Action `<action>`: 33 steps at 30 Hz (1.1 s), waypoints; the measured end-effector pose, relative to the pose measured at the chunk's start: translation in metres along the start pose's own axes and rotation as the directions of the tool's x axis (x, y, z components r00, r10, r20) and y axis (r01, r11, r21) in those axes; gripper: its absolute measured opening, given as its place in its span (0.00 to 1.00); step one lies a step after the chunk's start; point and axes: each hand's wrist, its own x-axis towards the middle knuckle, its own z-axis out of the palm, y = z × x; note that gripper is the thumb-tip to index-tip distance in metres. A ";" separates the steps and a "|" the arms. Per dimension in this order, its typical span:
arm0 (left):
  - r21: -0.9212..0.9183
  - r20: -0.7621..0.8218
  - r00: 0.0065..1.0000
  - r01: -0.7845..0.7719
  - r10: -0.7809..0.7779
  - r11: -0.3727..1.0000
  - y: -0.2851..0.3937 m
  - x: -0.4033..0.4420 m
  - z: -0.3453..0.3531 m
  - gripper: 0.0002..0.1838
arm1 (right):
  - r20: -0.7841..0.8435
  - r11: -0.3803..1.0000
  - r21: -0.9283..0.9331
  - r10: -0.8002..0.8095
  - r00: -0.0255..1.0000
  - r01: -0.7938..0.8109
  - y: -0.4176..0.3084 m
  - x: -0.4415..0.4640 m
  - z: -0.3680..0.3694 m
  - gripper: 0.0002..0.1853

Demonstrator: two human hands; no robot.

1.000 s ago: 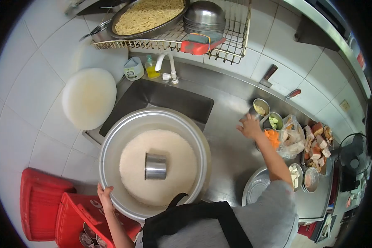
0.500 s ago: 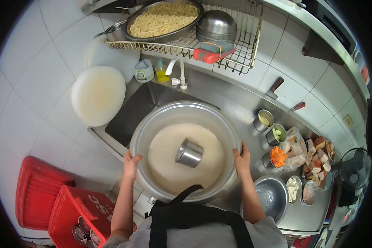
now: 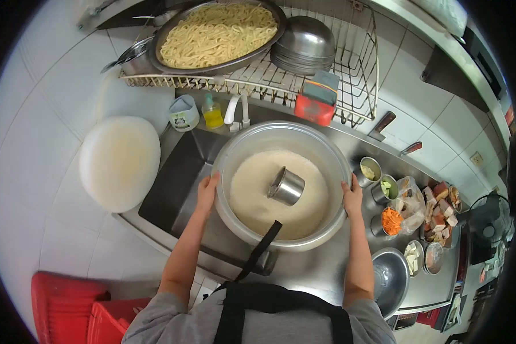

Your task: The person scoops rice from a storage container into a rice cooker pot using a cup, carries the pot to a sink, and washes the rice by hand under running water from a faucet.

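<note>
A large silver metal pot (image 3: 339, 223) is between my two hands, over the right part of the sink and the steel counter. White grain that looks like rice (image 3: 252, 189) covers its bottom, and a small metal cup (image 3: 288, 187) lies tilted on the grain. My left hand (image 3: 207, 194) grips the pot's left side near the rim. On the opposite side my right hand (image 3: 352, 198) holds the pot's wall, its fingers partly out of sight.
The sink basin (image 3: 172, 183) is at left, below a white tap (image 3: 237, 112). At right stand a cup of carrot strips (image 3: 391, 221), a steel bowl (image 3: 391, 281) and a tray of meat chunks (image 3: 440, 215). Above, a wire rack (image 3: 350, 92) holds a noodle tray (image 3: 218, 37).
Both hands have carried the pot forward, away from my body and toward the tap and back wall. The cup remains on the grain. My head view has shifted too.
</note>
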 end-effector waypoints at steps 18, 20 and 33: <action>-0.172 0.915 -0.334 -0.830 -0.226 0.531 -0.046 -0.063 -0.042 0.18 | -0.058 0.991 -0.129 -0.035 0.998 0.027 0.031 0.052 -0.004 0.30; 0.329 0.688 -0.019 -0.882 -0.725 0.336 -0.048 0.001 -0.083 0.21 | -0.078 0.989 -0.140 -0.051 0.996 0.040 0.030 0.052 -0.002 0.30; 0.692 0.622 0.666 -0.713 0.412 0.108 -0.096 0.373 0.040 0.27 | -0.024 0.999 0.003 0.032 0.999 -0.032 -0.011 0.035 0.000 0.31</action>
